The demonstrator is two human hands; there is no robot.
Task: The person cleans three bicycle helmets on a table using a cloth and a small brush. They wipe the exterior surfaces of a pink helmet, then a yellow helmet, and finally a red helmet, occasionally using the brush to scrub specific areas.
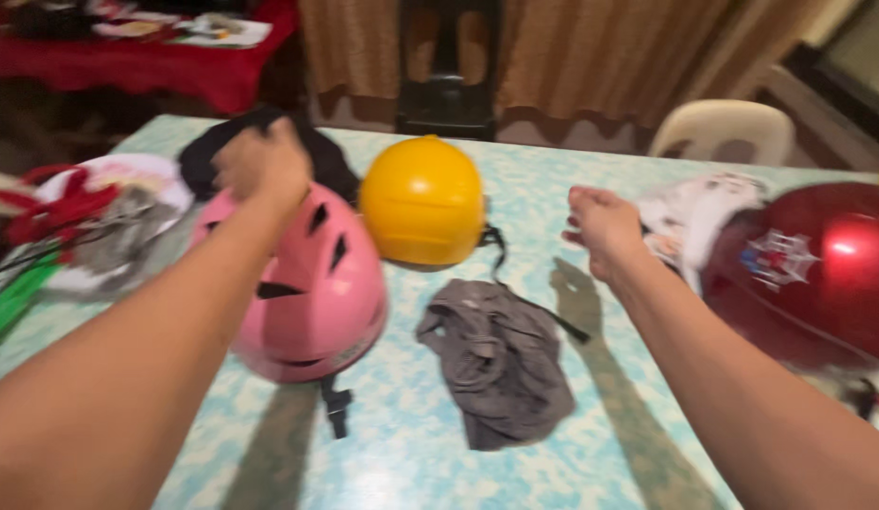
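1. Pink helmet (312, 288) sits toward the left side of the table (402, 453), upright, with its strap buckle hanging at the near rim.
2. Left hand (262, 165) is closed into a loose fist right over the far top of the pink helmet; the blur hides whether it grips anything or only touches the shell.
3. Right hand (602, 227) hovers above the table's right half, fingers curled in with nothing visible between them, apart from every item.
4. Judging by how things lie, little is done so far: the grey cloth (501, 364) lies crumpled in the middle, untouched, between the two arms.
5. Yellow helmet (422, 200) stands just behind the pink one, toward the far edge, with a black strap trailing to its right.
6. Red helmet (817, 269) rests at the right edge, beside a white printed cloth (685, 217).
7. Black cloth (222, 151) lies at the far left, next to a plate with red and green things (52, 227).
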